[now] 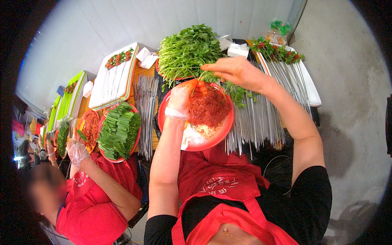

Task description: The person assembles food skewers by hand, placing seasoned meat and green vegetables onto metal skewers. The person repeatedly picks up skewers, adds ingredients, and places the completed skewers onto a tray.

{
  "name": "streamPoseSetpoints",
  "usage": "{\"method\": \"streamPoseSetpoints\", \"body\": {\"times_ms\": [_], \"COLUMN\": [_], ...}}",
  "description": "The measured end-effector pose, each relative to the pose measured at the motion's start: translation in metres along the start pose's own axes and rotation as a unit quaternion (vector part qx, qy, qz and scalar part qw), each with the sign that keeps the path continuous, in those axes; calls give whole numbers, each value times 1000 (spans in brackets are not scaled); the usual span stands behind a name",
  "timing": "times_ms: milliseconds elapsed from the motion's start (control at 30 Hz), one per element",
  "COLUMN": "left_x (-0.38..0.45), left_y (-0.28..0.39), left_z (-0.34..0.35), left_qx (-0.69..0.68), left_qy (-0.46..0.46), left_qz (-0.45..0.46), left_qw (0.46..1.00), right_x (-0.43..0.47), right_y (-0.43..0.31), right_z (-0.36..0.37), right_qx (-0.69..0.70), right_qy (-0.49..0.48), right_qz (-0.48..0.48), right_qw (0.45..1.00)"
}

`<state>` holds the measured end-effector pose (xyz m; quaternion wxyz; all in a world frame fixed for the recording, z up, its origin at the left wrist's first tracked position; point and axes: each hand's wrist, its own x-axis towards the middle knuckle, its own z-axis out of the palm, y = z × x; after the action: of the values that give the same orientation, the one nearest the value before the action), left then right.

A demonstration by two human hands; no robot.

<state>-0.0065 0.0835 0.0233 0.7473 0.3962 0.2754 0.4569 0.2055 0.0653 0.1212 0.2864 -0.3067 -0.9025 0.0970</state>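
Note:
My left hand, in a clear plastic glove smeared orange at the fingers, is bent over the left rim of a red bowl. Its fingertips meet beside green stems; what is between them cannot be made out. In the bowl lie a mound of red minced meat and a white item at the near side. My right hand is above the bowl's far right edge, fingers stretched left over the stems, its palm side hidden. A big heap of leafy cilantro stands behind the bowl, with loose sprigs under my right hand.
Metal skewers lie right and left of the bowl. Trays with filled skewers stand at the left and right. A co-worker's gloved hand is by a basin of cut green leaves and a bowl of red meat.

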Motion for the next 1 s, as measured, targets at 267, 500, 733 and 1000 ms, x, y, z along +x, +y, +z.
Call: {"method": "streamPoseSetpoints", "body": {"times_ms": [267,500,733,1000], "left_x": [9,-8,-29,-27], "left_y": [-28,-20,6,21], "left_z": [0,1,25,11], "left_qx": [-19,247,233,104], "left_qy": [28,50,-31,40], "left_qz": [34,91,113,81], "left_qw": [999,963,965,990], "right_x": [6,10,12,-5], "right_y": [-6,-8,-6,49], "right_z": [12,22,24,26], "right_qx": [-123,-80,-53,196], "right_qy": [-91,-118,-123,200], "right_qz": [-102,-71,-51,211], "right_qw": [983,987,990,936]}}
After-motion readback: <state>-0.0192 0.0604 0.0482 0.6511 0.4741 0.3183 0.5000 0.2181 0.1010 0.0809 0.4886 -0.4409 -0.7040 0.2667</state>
